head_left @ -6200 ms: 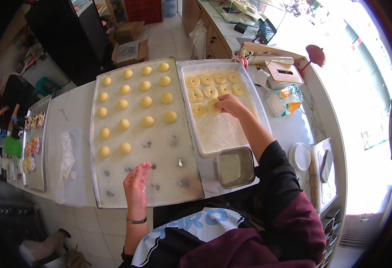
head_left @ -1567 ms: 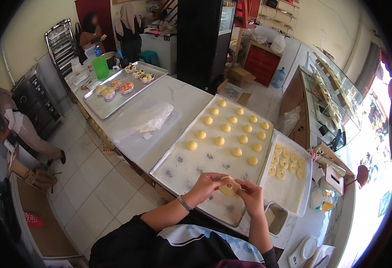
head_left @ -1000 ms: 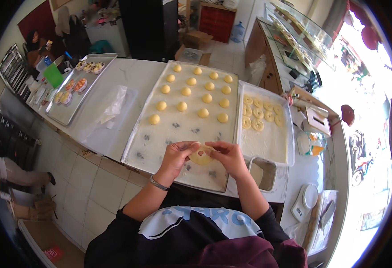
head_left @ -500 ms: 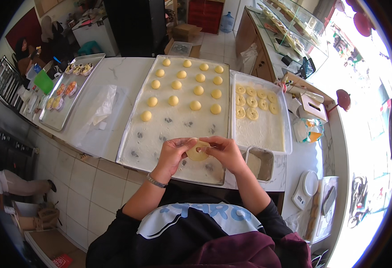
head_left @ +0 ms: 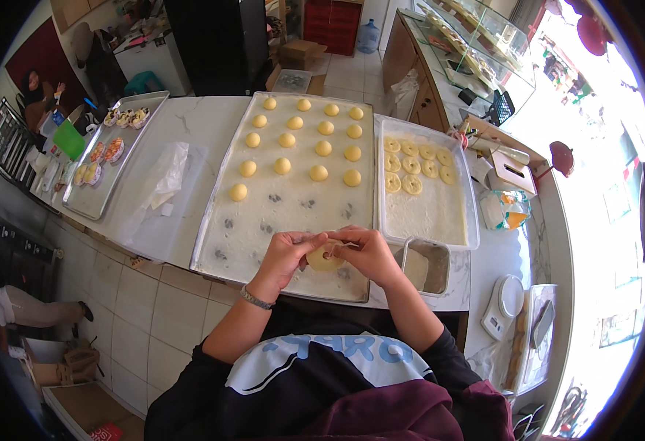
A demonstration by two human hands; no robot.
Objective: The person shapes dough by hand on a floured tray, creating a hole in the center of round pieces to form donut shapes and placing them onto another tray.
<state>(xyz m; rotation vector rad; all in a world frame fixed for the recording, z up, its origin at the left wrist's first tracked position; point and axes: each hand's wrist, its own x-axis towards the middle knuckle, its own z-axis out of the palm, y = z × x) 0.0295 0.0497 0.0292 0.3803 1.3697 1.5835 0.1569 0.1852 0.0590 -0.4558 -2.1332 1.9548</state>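
Note:
Between my two hands is a pale yellow dough ring (head_left: pixel 318 260), held over the near end of a floured baking tray (head_left: pixel 278 213). My left hand (head_left: pixel 290 254) grips its left side with thumb and fingers. The fingers of my right hand (head_left: pixel 359 252) pinch the ring's right side, and fingertips show at its hole. Parts of the ring are hidden behind the fingers. Rows of round dough balls (head_left: pixel 282 166) sit on the far part of the tray. To the right, a white plastic tray (head_left: pixel 425 224) holds several dough rings (head_left: pixel 412 184) at its far end.
A small metal pan (head_left: pixel 434 270) with flour stands by my right forearm. Farther right are a kitchen scale (head_left: pixel 502 305) and a lidded plastic box (head_left: pixel 539 338). At left lie a plastic bag (head_left: pixel 167 176) and a metal tray (head_left: pixel 95 192) of topped pastries. People stand in the far left background.
My fingers have shifted around the dough ring, covering more of its top edge. Both hands stay over the tray's near end. The view has moved slightly.

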